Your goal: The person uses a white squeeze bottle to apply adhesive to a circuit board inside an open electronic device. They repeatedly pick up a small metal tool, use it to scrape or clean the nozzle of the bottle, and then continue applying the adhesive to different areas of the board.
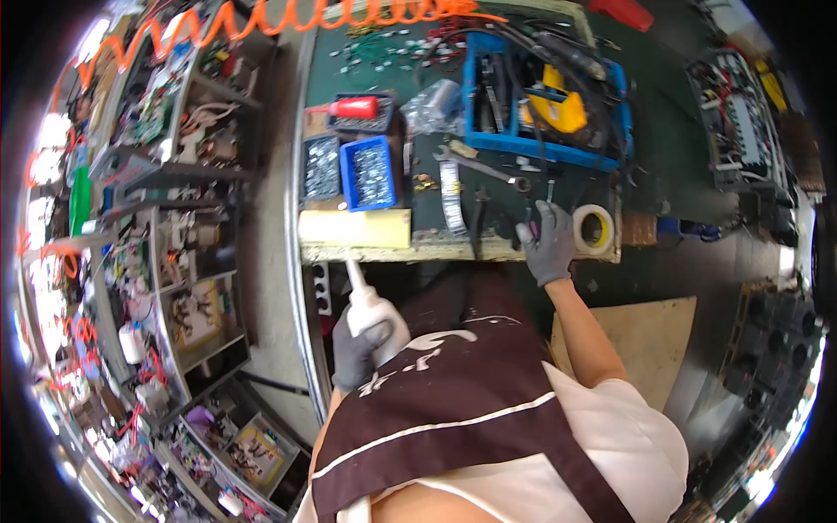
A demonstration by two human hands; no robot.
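Observation:
In my left hand, gloved in grey, is a white squeeze bottle with a long pointed nozzle. The fingers wrap round its body, and the nozzle points up toward the table's front edge. My right hand, also gloved, reaches over the front edge of the table, thumb apart from the bent fingers. Just beyond its fingertips shows a thin metal shaft. To the right of this hand lies a roll of tape. Black-handled pliers lie to its left, and a wrench farther back.
A blue tote of tools and cables stands at the back. Small blue bins of metal parts, a red-handled tool and a yellow block are at the left. An orange coiled hose hangs above. Shelves with circuit boards stand leftward.

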